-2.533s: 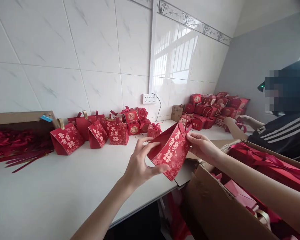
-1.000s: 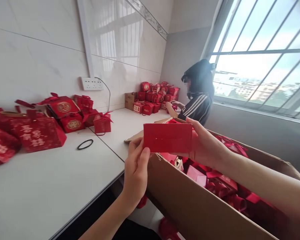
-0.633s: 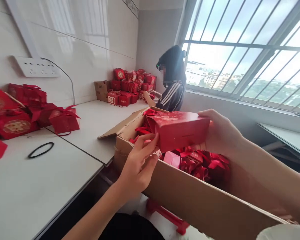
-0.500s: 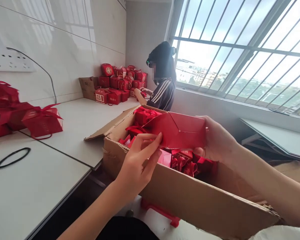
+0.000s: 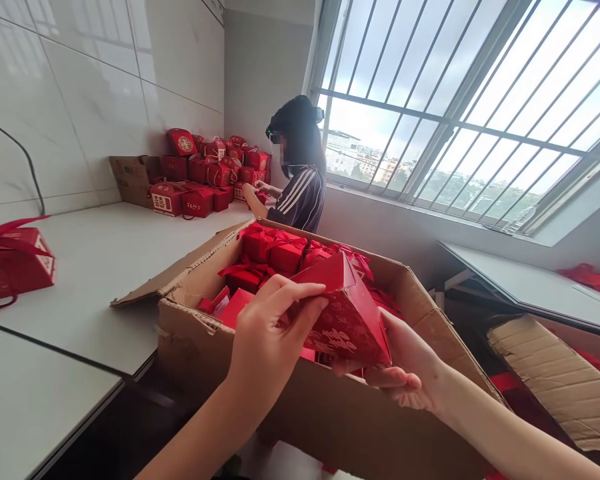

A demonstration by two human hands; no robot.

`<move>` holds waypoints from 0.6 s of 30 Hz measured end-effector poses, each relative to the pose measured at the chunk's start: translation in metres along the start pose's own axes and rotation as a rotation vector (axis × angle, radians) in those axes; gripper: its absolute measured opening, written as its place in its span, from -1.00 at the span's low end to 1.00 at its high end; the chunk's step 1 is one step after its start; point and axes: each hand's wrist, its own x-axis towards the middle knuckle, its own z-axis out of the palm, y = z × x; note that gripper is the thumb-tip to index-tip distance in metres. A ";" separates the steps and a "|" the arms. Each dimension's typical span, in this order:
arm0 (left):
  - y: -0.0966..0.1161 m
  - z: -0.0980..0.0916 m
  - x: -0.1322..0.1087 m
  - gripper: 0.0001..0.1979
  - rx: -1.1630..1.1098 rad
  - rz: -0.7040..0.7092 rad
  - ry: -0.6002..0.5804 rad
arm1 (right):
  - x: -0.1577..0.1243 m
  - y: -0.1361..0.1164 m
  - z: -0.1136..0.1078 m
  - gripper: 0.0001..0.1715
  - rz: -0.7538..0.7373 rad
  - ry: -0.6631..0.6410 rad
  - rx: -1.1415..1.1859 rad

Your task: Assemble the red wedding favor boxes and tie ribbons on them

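Note:
A red paper gift box with pale lettering is held tilted above a large open cardboard carton. My right hand grips it from below and the right side, its fingers curled under the box. My left hand has its thumb and index finger pinched at the box's near left edge; the other fingers are partly hidden. Below, several red boxes tied with ribbon fill the carton's far part. Other red pieces lie in its left corner, partly covered by my left hand.
On the white table stands a ribboned red box at the left. Further back, another person works beside a pile of red boxes. At right are a white tabletop and a cardboard flap. The carton's left flap sticks outward.
The gift box has been turned and lowered, so its lettered side now shows. My right hand has shifted beneath it. My left fingers have closed to a pinch. The view has swung right.

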 end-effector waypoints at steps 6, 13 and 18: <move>0.007 0.006 0.000 -0.89 0.006 0.149 -0.027 | 0.009 -0.001 -0.017 -0.12 0.031 -0.116 0.098; 0.008 0.010 -0.003 -0.89 -0.007 0.202 -0.029 | 0.007 0.003 -0.023 -0.23 -0.008 -0.097 0.077; 0.004 0.007 -0.007 -0.84 -0.060 0.371 -0.269 | -0.012 -0.017 -0.019 -0.42 -0.404 0.276 -0.063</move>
